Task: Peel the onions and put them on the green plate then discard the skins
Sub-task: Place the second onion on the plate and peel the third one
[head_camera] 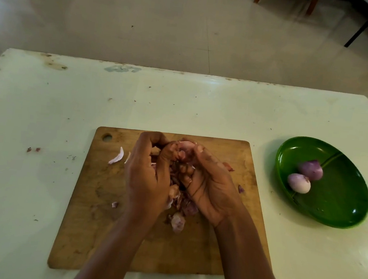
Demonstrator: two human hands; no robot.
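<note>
Two peeled onions are on the green plate point(336, 219), out to the right of the cutting board point(191, 251). The farther onion point(311, 170) is a deeper purple and glossy. The nearer onion point(299, 183) is paler, almost white with a lilac blush, and has a small dark tip at one end. They touch each other and lie right along the plate's raised divider line, so we cannot say which compartment either belongs to. Apart from them the plate shows only a few tiny specks on its shiny green surface.

Over to the middle now, and here are the onion skins point(179, 196): a loose, papery bunch in pink, purple and brown, bundled between both hands above the board. The left hand point(146, 176) shows us its back, fingers curled in around the bunch. The right hand point(208, 186) is turned palm up, its fingers bent over the skins, and the two hands press together with flakes poking out at the top and bottom.

We see strays on the wood too: a pale curved sliver point(117, 157) just left of the left hand, a small scrap point(115, 204) lower down, a crumpled piece point(178, 222) under the wrists and a purple bit point(241, 189) to the right. The board lies on a pale table point(48, 105), which has two reddish flecks point(33, 149) on it well to the left.
</note>
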